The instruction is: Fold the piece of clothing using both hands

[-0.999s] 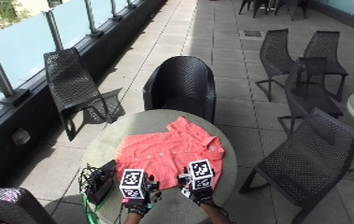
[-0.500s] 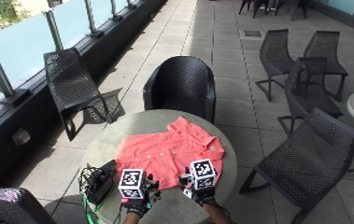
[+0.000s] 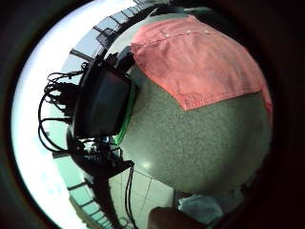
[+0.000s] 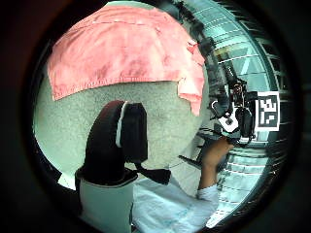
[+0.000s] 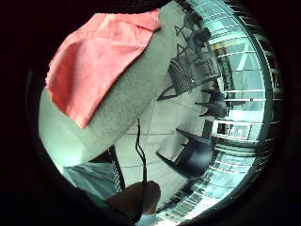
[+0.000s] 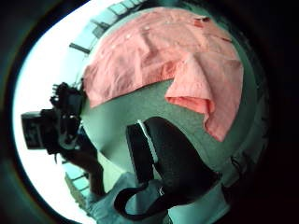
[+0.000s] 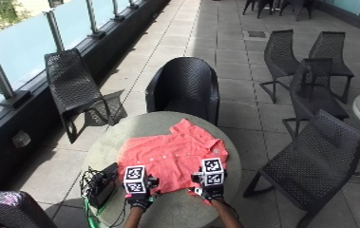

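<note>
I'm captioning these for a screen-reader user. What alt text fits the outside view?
A coral-red shirt lies spread flat on a round grey table on a terrace, with the person's left hand and right hand at its near hem. A black box with cables sits at the table's left edge; black chairs surround it.

Item: one coral-red button-up shirt (image 7: 173,156). We record it spread flat and unfolded on the round table, collar at the far side, bottom hem nearest us, one corner slightly rumpled.

A gloved hand (image 4: 119,141) hovers over the table (image 4: 165,116) beside the shirt (image 4: 121,48).
</note>
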`<action>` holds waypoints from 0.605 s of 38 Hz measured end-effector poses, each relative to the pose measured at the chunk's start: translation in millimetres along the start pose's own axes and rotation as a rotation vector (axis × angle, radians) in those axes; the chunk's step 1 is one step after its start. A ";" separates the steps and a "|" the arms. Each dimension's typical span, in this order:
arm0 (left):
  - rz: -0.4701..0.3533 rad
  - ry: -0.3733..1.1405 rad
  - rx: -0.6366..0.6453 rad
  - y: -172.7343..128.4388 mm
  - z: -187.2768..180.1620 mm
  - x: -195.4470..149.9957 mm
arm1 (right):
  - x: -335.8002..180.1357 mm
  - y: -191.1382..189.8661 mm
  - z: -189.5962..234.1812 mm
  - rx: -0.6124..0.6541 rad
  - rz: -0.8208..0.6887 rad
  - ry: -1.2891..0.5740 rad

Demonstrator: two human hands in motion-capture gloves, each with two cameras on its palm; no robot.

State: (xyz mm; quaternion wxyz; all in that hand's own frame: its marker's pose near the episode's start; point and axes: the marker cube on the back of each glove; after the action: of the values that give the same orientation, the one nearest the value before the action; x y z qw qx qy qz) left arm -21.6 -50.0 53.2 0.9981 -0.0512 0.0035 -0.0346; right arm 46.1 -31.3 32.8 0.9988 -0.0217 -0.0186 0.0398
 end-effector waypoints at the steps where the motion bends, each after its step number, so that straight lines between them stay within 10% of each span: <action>1: -0.004 -0.001 -0.014 -6.0 5.9 -2.4 | 1.2 -5.0 4.8 -0.004 0.001 -0.003; 8: -0.016 -0.008 -0.140 -36.7 46.0 -16.9 | 1.5 -8.1 14.4 -0.067 0.004 0.011; 23: 0.073 0.017 -0.036 -9.8 4.1 3.4 | -5.0 -9.2 22.3 -0.170 -0.072 -0.126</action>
State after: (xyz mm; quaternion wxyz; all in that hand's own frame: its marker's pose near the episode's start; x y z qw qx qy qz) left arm -18.9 -59.5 58.2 0.9975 -0.0685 0.0144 0.0012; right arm 41.0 -39.9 55.4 0.9910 -0.1034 -0.0853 0.0035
